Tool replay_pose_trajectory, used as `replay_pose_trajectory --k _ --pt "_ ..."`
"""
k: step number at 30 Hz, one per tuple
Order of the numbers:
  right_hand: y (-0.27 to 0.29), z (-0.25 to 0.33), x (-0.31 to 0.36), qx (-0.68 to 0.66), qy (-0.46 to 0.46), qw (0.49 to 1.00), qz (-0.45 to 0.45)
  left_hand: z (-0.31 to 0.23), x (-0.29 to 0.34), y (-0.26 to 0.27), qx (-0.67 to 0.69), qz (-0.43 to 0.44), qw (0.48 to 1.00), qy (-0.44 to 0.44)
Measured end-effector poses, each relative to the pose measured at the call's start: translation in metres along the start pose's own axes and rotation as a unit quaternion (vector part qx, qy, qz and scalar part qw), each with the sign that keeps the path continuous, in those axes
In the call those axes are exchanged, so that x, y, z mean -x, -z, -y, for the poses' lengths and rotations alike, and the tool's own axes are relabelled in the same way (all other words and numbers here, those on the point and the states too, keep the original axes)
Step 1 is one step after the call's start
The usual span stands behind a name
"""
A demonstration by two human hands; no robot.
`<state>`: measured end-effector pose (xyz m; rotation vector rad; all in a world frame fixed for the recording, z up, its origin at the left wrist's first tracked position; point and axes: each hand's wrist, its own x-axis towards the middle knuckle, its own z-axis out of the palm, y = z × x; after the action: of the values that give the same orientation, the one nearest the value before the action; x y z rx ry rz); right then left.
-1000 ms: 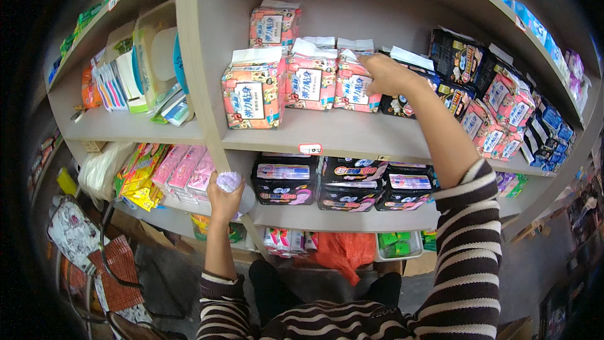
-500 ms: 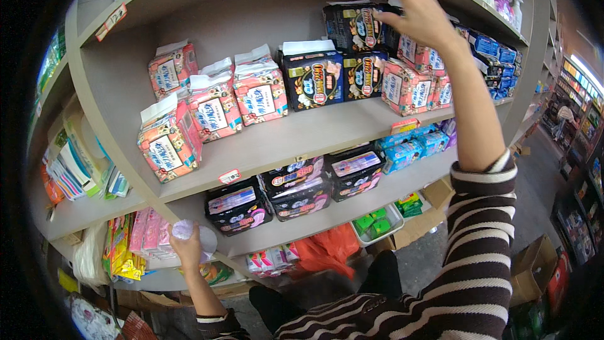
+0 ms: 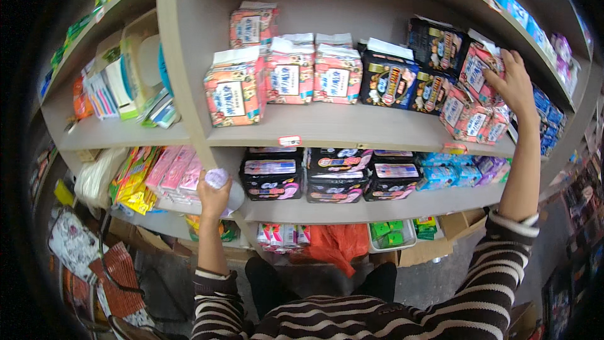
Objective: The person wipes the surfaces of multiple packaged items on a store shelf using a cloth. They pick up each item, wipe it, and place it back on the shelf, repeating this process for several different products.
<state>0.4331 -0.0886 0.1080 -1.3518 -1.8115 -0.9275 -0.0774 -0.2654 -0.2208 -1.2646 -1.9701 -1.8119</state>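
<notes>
My right hand (image 3: 517, 85) is at the right end of the middle shelf, fingers closed around the upper pink printed packet (image 3: 480, 74). Its thumb presses the packet's front; the other fingers are at the right edge. That packet leans on top of other pink packets (image 3: 464, 117). Beside them stand stacked black packets with gold print (image 3: 387, 82). My left hand (image 3: 214, 198), near the lower shelf edge, is wrapped around a crumpled, pale lilac cloth-like wad (image 3: 217, 178).
More pink packets (image 3: 234, 93) stand in the middle of the shelf (image 3: 333, 127). Black packs (image 3: 273, 176) and blue packs (image 3: 438, 177) fill the shelf below. A red plastic bag (image 3: 340, 245) and a white bin of green packs (image 3: 406, 237) sit underneath. A shelf upright (image 3: 182, 56) divides the bays.
My right hand has come down from beside the top black packet onto the upper pink packet. The view has swung left. My left hand keeps its hold on the lilac wad.
</notes>
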Motion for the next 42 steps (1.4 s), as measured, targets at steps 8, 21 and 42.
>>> replay_pose_trajectory --k 8,21,42 --pt "-0.006 0.124 0.037 -0.396 0.265 0.879 -0.004 -0.001 0.000 -0.001 0.002 -0.004 1.000 -0.020" --pt "-0.054 0.140 0.029 -0.471 0.180 0.823 0.262 -0.003 0.001 0.000 -0.036 0.001 0.999 -0.005" --pt "-0.039 0.197 0.077 -0.492 0.228 0.840 0.024 -0.098 0.021 0.026 -0.041 -0.028 0.974 -0.221"
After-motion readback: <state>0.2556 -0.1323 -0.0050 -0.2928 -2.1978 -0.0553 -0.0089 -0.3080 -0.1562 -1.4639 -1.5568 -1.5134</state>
